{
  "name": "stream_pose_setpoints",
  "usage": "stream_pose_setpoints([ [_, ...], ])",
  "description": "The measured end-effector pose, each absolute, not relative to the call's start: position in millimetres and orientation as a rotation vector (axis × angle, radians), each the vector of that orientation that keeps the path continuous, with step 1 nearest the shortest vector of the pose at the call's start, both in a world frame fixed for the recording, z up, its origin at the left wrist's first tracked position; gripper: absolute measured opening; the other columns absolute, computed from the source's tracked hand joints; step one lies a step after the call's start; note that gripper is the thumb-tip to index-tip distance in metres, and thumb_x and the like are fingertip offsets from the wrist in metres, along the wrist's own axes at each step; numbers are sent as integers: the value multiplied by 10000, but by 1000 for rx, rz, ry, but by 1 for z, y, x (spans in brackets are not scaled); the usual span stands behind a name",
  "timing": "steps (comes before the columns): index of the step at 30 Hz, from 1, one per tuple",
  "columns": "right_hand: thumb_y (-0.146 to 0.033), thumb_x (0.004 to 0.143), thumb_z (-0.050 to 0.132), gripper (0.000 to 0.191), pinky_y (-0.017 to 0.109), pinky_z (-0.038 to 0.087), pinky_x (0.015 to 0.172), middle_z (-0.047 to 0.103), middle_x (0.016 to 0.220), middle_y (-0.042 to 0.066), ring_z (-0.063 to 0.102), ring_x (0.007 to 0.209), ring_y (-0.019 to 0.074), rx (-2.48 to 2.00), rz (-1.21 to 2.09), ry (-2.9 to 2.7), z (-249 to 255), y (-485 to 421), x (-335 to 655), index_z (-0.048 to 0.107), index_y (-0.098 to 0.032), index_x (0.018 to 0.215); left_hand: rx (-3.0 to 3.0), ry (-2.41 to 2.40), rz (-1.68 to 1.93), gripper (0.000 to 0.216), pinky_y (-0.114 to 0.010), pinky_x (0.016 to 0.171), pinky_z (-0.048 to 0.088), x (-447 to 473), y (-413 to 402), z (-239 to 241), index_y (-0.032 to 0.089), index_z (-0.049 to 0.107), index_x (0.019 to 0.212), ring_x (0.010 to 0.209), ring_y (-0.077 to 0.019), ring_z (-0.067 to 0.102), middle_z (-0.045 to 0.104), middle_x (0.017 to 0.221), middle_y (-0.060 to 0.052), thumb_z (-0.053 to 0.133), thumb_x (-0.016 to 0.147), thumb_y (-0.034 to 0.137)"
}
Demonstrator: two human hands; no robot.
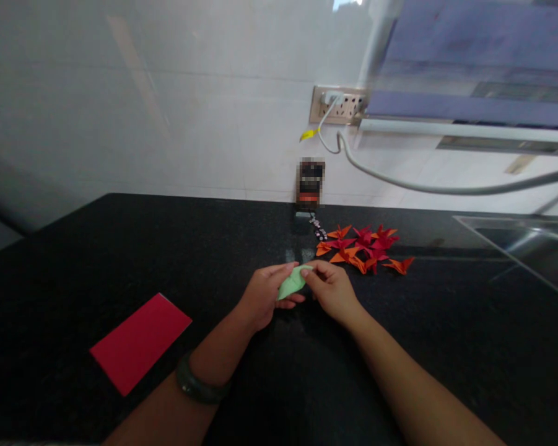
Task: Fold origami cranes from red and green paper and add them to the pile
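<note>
A small folded piece of light green paper [292,283] is held between both hands above the black countertop [74,266]. My left hand [262,297] pinches its left side, thumb and fingers closed on it. My right hand [332,290] pinches its upper right tip with closed fingers. A dark green bangle [197,384] is on my left wrist.
Several folded red and orange paper cranes [365,248] lie just beyond my right hand. A red paper stack [139,342] lies at the front left. A small dark object [310,186] leans on the tiled wall under a socket strip [339,105]. A steel sink [529,248] is at right.
</note>
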State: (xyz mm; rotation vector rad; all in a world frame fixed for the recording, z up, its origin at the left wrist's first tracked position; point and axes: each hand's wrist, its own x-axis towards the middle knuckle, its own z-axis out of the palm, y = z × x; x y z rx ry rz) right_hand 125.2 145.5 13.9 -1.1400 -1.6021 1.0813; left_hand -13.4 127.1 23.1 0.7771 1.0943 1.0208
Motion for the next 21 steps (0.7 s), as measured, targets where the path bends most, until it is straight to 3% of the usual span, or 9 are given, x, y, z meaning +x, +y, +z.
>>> stream_pose_setpoints([
  [10,-337,757,513,202,178,326,378,538,607,-14,399,432,65,-1085,1155,-1539,13,146,124,607,-158,767,750,1100,1022,339,-174,373,458,-13,127,23,136,629,928,498,-136,628,649,665,-54,545,756,415],
  [21,-332,732,516,193,198,319,395,513,551,-37,394,407,72,-1147,1117,-1472,14,144,121,593,-163,782,918,1175,1045,287,-177,412,438,-12,128,17,123,645,837,511,-123,612,628,618,-23,581,729,381],
])
